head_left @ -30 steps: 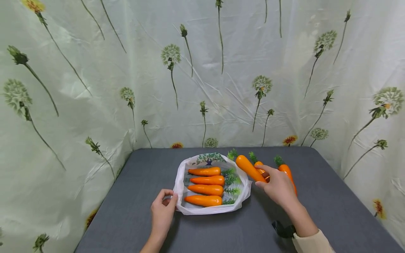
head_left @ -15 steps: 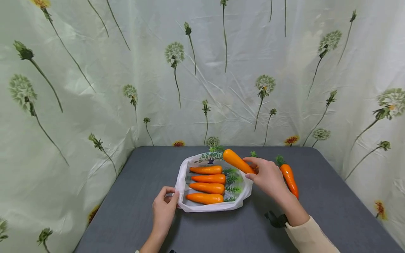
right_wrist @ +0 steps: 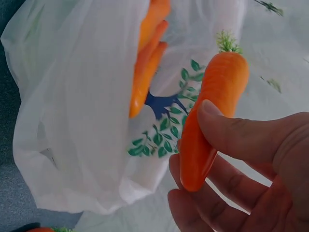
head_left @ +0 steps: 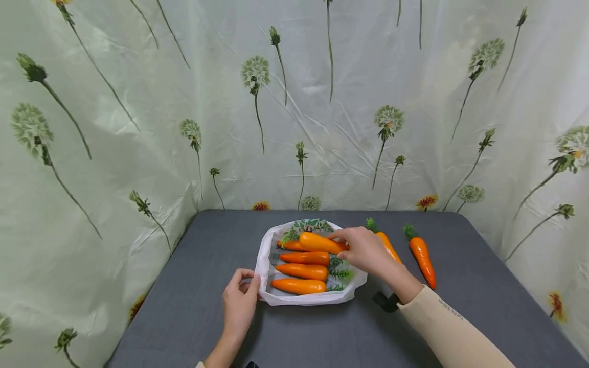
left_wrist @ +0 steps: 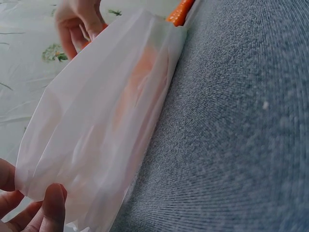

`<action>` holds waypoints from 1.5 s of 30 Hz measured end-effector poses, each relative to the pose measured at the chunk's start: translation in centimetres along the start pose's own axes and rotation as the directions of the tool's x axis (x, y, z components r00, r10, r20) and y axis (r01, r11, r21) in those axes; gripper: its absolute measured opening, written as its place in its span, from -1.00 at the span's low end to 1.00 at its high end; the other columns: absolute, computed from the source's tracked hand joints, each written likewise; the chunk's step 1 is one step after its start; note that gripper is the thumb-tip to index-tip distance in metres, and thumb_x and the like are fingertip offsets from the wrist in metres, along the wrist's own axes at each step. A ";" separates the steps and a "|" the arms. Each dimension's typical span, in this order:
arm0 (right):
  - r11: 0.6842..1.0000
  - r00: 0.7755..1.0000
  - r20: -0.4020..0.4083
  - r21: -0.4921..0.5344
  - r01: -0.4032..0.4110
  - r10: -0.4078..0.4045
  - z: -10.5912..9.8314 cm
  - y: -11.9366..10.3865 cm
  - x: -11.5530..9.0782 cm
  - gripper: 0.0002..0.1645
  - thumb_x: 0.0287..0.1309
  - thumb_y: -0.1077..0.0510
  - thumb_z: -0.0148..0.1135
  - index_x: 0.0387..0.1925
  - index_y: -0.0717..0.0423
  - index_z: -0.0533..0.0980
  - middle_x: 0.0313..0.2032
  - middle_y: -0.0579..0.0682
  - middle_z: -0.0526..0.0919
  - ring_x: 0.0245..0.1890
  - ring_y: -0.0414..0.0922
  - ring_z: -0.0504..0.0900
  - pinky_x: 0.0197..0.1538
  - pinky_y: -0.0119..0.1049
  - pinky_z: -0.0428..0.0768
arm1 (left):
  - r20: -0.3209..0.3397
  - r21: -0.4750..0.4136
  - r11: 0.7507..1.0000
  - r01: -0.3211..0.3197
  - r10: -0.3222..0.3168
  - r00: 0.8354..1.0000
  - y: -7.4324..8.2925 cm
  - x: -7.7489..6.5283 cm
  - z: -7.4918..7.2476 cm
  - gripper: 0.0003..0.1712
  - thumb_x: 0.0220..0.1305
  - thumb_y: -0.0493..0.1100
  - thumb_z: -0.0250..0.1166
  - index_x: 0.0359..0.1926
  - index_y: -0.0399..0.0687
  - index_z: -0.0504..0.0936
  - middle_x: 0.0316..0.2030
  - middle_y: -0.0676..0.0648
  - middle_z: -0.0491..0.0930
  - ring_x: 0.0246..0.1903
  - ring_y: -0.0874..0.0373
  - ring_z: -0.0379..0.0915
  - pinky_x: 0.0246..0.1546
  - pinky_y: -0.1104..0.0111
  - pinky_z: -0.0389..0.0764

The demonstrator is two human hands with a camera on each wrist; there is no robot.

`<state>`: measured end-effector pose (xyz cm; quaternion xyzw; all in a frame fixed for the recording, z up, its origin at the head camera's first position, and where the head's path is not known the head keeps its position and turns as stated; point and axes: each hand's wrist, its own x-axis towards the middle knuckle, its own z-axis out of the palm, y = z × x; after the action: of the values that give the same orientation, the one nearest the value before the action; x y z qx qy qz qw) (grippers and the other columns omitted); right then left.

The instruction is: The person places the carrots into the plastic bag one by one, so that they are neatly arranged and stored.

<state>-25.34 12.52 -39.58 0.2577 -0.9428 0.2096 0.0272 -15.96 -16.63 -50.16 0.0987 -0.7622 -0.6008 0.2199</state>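
A white plastic bag (head_left: 263, 258) with a printed tree lies with its mouth spread, holding several orange carrots (head_left: 301, 271) side by side with their green tops to the right. My left hand (head_left: 239, 301) pinches the left edge of the bag between thumb and fingers, as the left wrist view also shows at the bag wall (left_wrist: 96, 106). My right hand (head_left: 365, 249) grips another carrot (right_wrist: 217, 92) near its narrow end. In the head view this carrot overlaps the rearmost one in the bag, its thick leafy end pointing left.
Two more carrots rest on the dark grey table (head_left: 184, 306) right of the bag: one (head_left: 388, 245) partly behind my right hand, the other (head_left: 422, 258) farther right. A pale curtain (head_left: 345, 128) with dandelion prints hangs behind the table.
My right hand has carried its carrot leftward from beside the bag to over the bag's back part. My left hand keeps hold of the bag's edge.
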 end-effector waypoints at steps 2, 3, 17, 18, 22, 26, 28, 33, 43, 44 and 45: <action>0.999 1.000 0.019 -0.039 0.019 -0.019 0.1 -0.2 0.6 -0.45 0.00 0.24 0.56 0.07 -0.14 0.67 -0.21 -0.10 0.72 -0.42 -0.21 0.57 -0.50 -0.31 0.49 | -0.006 -0.010 1.000 -0.003 0.003 1.000 0.0 0.0 0.1 -0.91 0.32 -0.23 0.37 -0.23 -0.11 0.60 -0.38 -0.16 0.61 -0.60 -0.05 0.56 -0.56 0.39 0.59; 0.998 0.999 0.029 -0.056 0.026 -0.025 0.2 -0.3 0.9 -0.46 0.00 0.23 0.56 0.06 -0.15 0.67 -0.22 -0.11 0.72 -0.41 -0.20 0.58 -0.51 -0.32 0.49 | -0.009 -0.014 1.000 -0.004 0.004 1.000 0.0 0.0 0.2 -0.91 0.32 -0.23 0.37 -0.23 -0.11 0.60 -0.40 -0.16 0.61 -0.60 -0.05 0.56 -0.57 0.40 0.58; 0.992 0.988 0.156 -0.118 0.041 -0.022 1.6 -1.1 4.8 -0.45 0.02 0.26 0.53 0.09 -0.14 0.67 -0.09 -0.09 0.73 -0.18 -0.09 0.67 -0.38 -0.27 0.60 | -0.056 0.014 1.000 -0.008 0.008 0.998 -0.2 -0.1 0.1 -0.92 0.32 -0.22 0.37 -0.24 -0.02 0.60 -0.55 -0.07 0.60 -0.61 -0.04 0.56 -0.62 0.38 0.50; 0.992 0.987 0.158 -0.117 0.040 -0.021 1.9 -1.0 5.0 -0.46 0.02 0.26 0.53 0.08 -0.13 0.67 -0.10 -0.09 0.73 -0.18 -0.09 0.67 -0.35 -0.25 0.62 | -0.053 0.015 1.000 -0.004 0.005 0.999 -0.2 -0.2 0.1 -0.92 0.32 -0.22 0.36 -0.24 -0.01 0.60 -0.57 -0.06 0.60 -0.60 -0.07 0.56 -0.62 0.38 0.49; 0.993 0.986 0.164 -0.117 0.033 -0.013 2.7 -0.6 5.6 -0.50 0.02 0.24 0.54 0.05 -0.11 0.69 -0.12 -0.09 0.73 -0.19 -0.10 0.66 -0.27 -0.19 0.64 | -0.047 0.015 1.000 0.001 0.000 0.999 -0.2 -0.3 0.2 -0.92 0.33 -0.21 0.35 -0.23 -0.02 0.59 -0.56 -0.06 0.61 -0.60 -0.10 0.57 -0.62 0.38 0.49; 0.992 0.986 0.168 -0.121 0.033 -0.012 3.4 -0.2 6.0 -0.51 0.01 0.23 0.55 0.03 -0.11 0.69 -0.15 -0.10 0.72 -0.22 -0.11 0.64 -0.26 -0.18 0.64 | -0.049 0.007 1.000 0.004 -0.003 0.999 -0.2 -0.4 0.1 -0.92 0.33 -0.22 0.35 -0.23 -0.04 0.59 -0.52 -0.07 0.61 -0.61 -0.05 0.56 -0.62 0.37 0.52; 0.992 0.986 0.169 -0.125 0.028 -0.006 3.7 -0.1 6.2 -0.50 -0.01 0.21 0.57 0.03 -0.11 0.69 -0.16 -0.10 0.72 -0.23 -0.11 0.64 -0.26 -0.17 0.63 | -0.048 0.008 1.000 0.006 -0.006 0.999 -0.2 -0.4 0.1 -0.92 0.34 -0.22 0.35 -0.23 -0.03 0.59 -0.53 -0.08 0.61 -0.60 -0.06 0.56 -0.62 0.37 0.52; 0.991 0.984 0.175 -0.135 -0.002 0.025 4.0 0.1 6.5 -0.49 -0.01 0.19 0.58 0.05 -0.11 0.68 -0.16 -0.10 0.71 -0.24 -0.11 0.62 -0.26 -0.18 0.62 | -0.047 0.030 1.000 -0.002 0.003 0.999 -0.3 -0.3 0.2 -0.92 0.33 -0.22 0.35 -0.23 -0.04 0.59 -0.60 -0.07 0.59 -0.59 -0.17 0.57 -0.64 0.39 0.46; 0.992 0.985 0.173 -0.128 -0.006 0.028 4.2 0.3 6.1 -0.46 0.06 0.25 0.51 0.11 -0.11 0.66 -0.09 -0.09 0.71 -0.20 -0.09 0.64 -0.29 -0.20 0.62 | -0.045 0.046 0.999 -0.020 0.022 0.999 -0.1 -0.1 0.1 -0.92 0.33 -0.22 0.35 -0.23 -0.07 0.60 -0.63 -0.07 0.57 -0.62 -0.13 0.55 -0.66 0.43 0.41; 0.992 0.984 0.176 -0.130 -0.006 0.029 4.2 0.2 6.1 -0.47 0.07 0.27 0.49 0.11 -0.11 0.65 -0.09 -0.09 0.71 -0.21 -0.09 0.64 -0.30 -0.21 0.62 | -0.044 0.045 0.999 -0.019 0.021 0.999 0.0 -0.1 0.1 -0.92 0.33 -0.21 0.36 -0.23 -0.07 0.60 -0.63 -0.07 0.57 -0.62 -0.13 0.55 -0.66 0.43 0.41; 0.991 0.983 0.181 -0.135 -0.007 0.032 4.2 0.2 6.0 -0.47 0.08 0.28 0.47 0.11 -0.11 0.65 -0.09 -0.09 0.71 -0.21 -0.09 0.64 -0.31 -0.22 0.61 | -0.042 0.042 0.999 -0.017 0.019 0.999 0.0 -0.1 0.1 -0.92 0.34 -0.21 0.36 -0.22 -0.08 0.60 -0.63 -0.08 0.57 -0.62 -0.13 0.55 -0.65 0.43 0.41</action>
<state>-30.43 8.12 -42.53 0.2641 -0.9558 0.1214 -0.0442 -15.96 -16.51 -50.21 0.1091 -0.7705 -0.5806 0.2393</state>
